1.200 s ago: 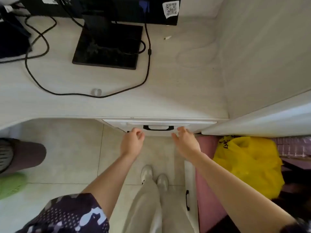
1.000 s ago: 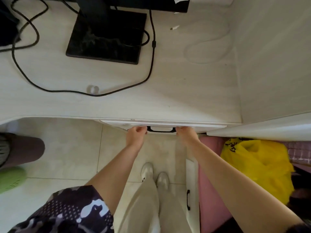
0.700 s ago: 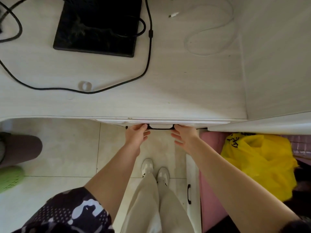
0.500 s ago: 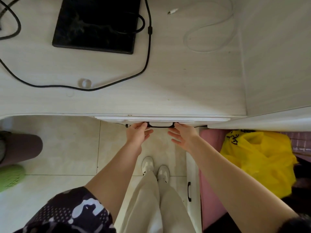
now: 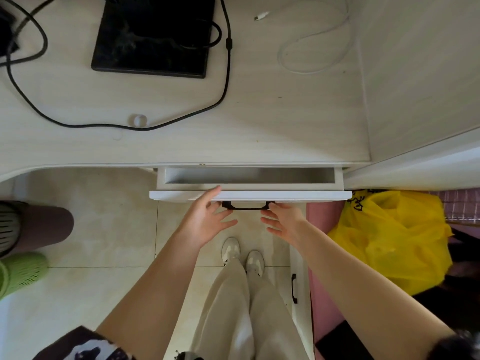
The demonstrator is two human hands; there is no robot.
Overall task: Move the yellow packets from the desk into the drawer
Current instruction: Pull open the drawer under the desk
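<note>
- Cream loose trousers (image 5: 233, 307) and my white sneakers (image 5: 242, 254) stand on the pale tiled floor (image 5: 104, 229), nearest to me.
- My left hand (image 5: 205, 219) is spread, fingers loose; its fingertips (image 5: 217, 189) touch the top edge of the white drawer front, and it grips nothing.
- My right hand (image 5: 284, 220) is spread too, palm turned inward, just beside the right end of the black metal handle (image 5: 245, 206); I cannot tell whether it touches it.
- The two hands are apart, with the handle between them.
- The white wooden drawer (image 5: 249, 196) is pulled partway out from under the desk edge; the strip of its inside that shows holds nothing.
- To the right, near the drawer's corner, a crumpled yellow plastic bag (image 5: 397, 237) lies below the desk level.
- To the left sits a green perforated basket (image 5: 20, 271).
- Beyond the drawer, the pale wood-grain desk (image 5: 259, 126) carries a black cable (image 5: 130, 126), a small clear round cap (image 5: 139, 120), a black square monitor base (image 5: 153, 37) and a looped white charging cable (image 5: 311, 48).
- No yellow packets are visible on the desk or in the drawer.
</note>
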